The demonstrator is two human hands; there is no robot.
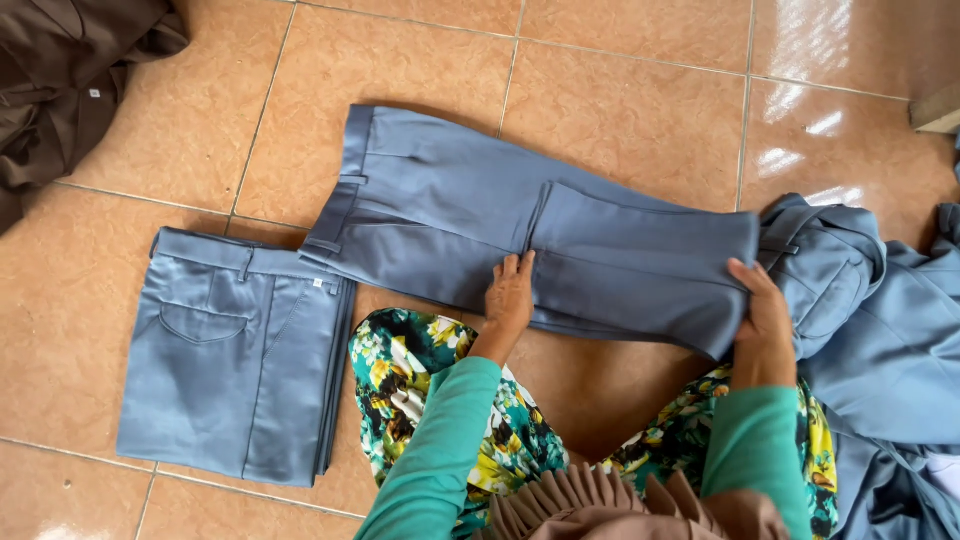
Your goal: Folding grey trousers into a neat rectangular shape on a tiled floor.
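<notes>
under both hands (510, 295), grey-blue trousers (450, 215)

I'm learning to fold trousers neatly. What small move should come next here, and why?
Probably carry the right hand, gripping the folded leg end, over toward the waistband, while the left hand pins the grey trousers mid-length. The folded pair beside them is shorter.
</notes>
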